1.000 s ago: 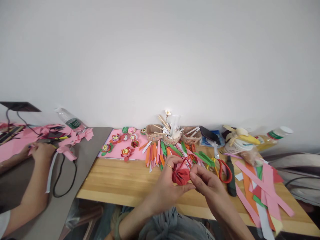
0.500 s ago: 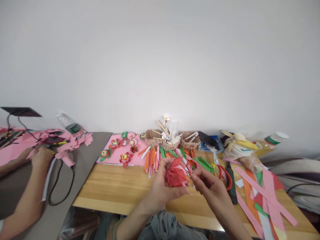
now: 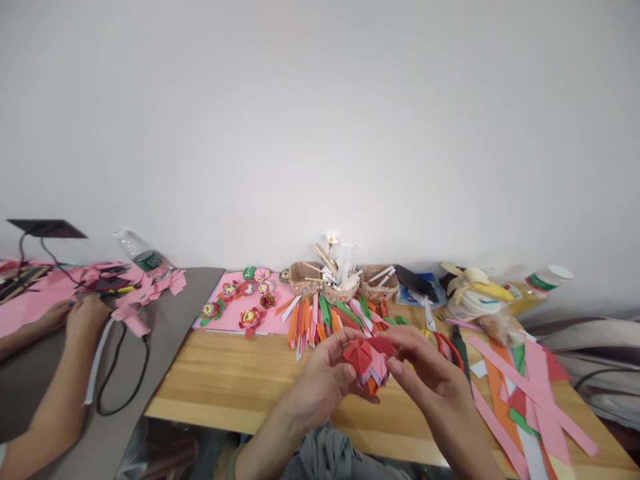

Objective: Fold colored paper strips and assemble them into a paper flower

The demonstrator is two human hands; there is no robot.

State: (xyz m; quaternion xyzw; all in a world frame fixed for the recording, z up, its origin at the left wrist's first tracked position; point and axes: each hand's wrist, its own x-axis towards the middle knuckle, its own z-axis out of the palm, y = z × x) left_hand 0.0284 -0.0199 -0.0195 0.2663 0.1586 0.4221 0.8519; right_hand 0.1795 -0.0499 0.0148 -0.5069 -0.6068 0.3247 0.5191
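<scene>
A folded paper flower, red with pink, lilac and orange layers, is held over the front of the wooden table. My left hand grips its left side, with a ring on one finger. On the other side, my right hand has its fingers and thumb pressed on the flower's right edge. Folded paper strips in orange, pink, green and white lie just behind the hands. Several finished paper flowers rest on a pink sheet at the left.
Three small baskets with sticks and rolled paper stand by the wall. Scissors, a dark-handled tool, a banana and loose strips lie at right. Another person's hands work at the left table.
My right hand has moved left onto the flower. The flower has turned, so its pink, lilac and orange layers show more. My left hand has shifted its hold.
</scene>
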